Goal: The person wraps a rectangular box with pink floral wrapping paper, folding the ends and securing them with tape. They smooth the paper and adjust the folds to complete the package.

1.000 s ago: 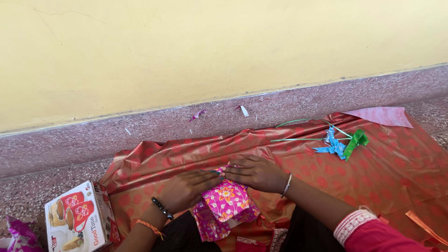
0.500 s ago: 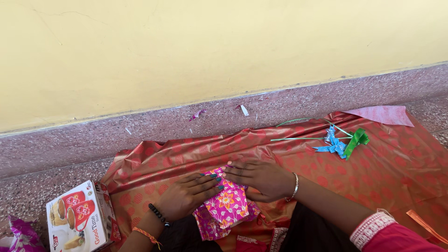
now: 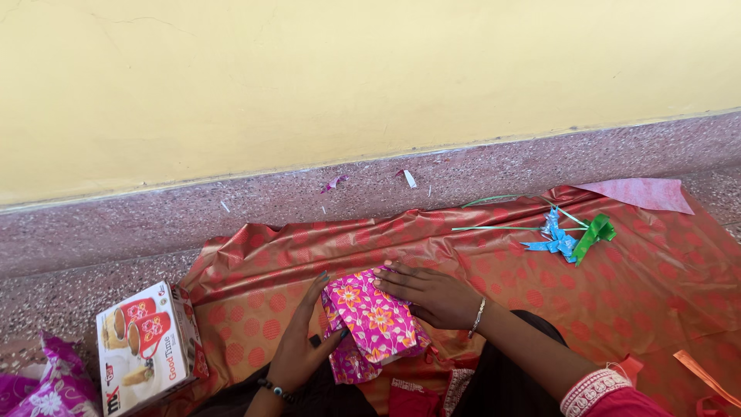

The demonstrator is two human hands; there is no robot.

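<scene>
At the far left, crumpled pink wrap lies by one cardboard box printed with two red mugs. The left hand cups the edge of a folded pink flowered paper, fingers loosely spread. The glossy paper's long axis runs from the wall toward the person, resting on a shiny red dotted sheet on the floor. The right hand presses flat on it, fingers together. Farther right lie two ribbon bows, one blue, one green.
</scene>
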